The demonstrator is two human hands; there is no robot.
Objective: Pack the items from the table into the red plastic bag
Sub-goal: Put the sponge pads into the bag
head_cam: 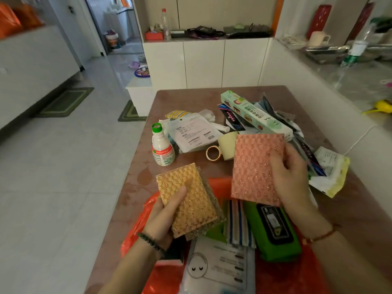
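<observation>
Now both hands hold scrubbing cloths over the red bag (135, 228), the left hand (163, 219) gripping yellow ones (188, 200), the right hand (290, 172) a pink one (254, 166), likely dropped in next.

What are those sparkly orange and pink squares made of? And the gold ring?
The orange pad and pink pad look like soft scrubbers: bumpy woven fabric with glittery threads that catch light. The gold ring looks like shiny metal, maybe coated plastic.

Pale floor tiles (63, 166) fill the left of my view, with two green mats (65, 101) at centre left; white cabinets (203, 62) stand top centre, a doorway (114, 24) upper left.
</observation>
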